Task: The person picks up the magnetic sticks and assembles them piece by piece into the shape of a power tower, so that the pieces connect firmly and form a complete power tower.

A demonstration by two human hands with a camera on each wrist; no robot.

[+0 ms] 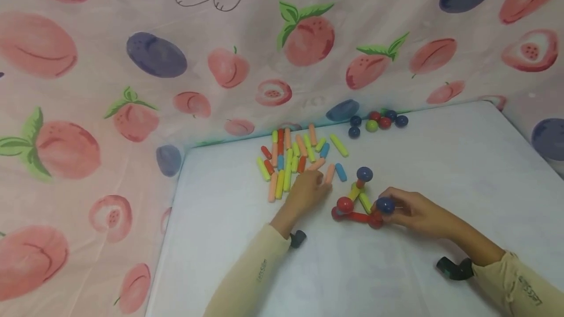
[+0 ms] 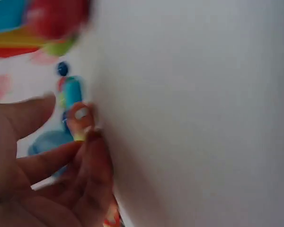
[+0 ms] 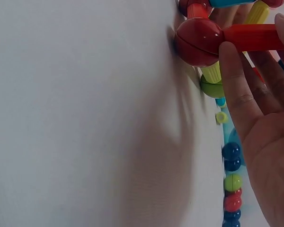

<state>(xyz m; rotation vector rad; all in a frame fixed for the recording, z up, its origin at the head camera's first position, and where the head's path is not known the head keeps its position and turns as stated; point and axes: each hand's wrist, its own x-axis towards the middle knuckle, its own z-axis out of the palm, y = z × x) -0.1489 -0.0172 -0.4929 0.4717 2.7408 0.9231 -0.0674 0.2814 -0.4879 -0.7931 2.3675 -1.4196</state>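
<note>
A ball-and-stick model (image 1: 359,217) stands on the table, its triangular base made of balls joined by red, yellow and green sticks. More sticks rise from the base, topped by a red ball (image 1: 345,204) and blue balls (image 1: 364,174). My right hand (image 1: 418,214) grips an upright red stick (image 3: 251,37), just above a red corner ball (image 3: 199,42). Over the near edge of the stick pile, my left hand (image 1: 306,191) reaches with its thumb apart from the fingers. In the left wrist view, its fingertips are right at a peach stick (image 2: 80,118).
Loose magnetic-looking sticks (image 1: 287,170) in yellow-green, peach, red and blue lie in a cluster at the back. Several blue, red and green balls (image 1: 385,123) sit by the far table edge. A fruit-patterned curtain (image 1: 246,101) hangs behind the white table (image 1: 211,238).
</note>
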